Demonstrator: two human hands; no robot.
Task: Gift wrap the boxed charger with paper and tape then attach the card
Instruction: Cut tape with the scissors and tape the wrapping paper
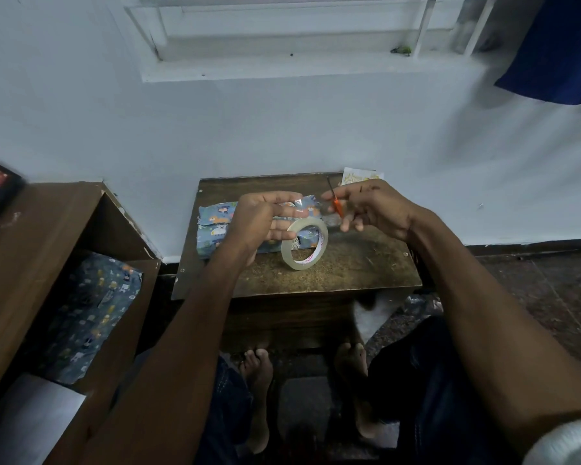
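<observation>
Surface (pixel 349 273) of dark, scuffed wood carries the job, set against a pale wall. On its far left part lies the wrapped box (pixel 215 226), already covered in blue paper printed with small cartoon animals, touching the surface and partly hidden behind the left hand (pixel 262 223). That hand holds the tape roll (pixel 304 244) above the surface, its fingers curled round the ring and a strip of clear tape drawn out toward the right. The right hand (pixel 373 209) grips small orange-handled scissors (pixel 335 203), blades pointing up and away, close to the pulled strip. The card (pixel 361 176) rests at the far edge near the wall, well apart from the box. From here the drawn strip could fold back and stick to itself or to a finger, since it hangs free between both hands; a skewed cut could leave a ragged end. Spare printed paper (pixel 91 313) lies in the open cabinet on the left. Pink lettering runs round the roll's core but is too small to read; yellow marks on the card are likewise illegible.
</observation>
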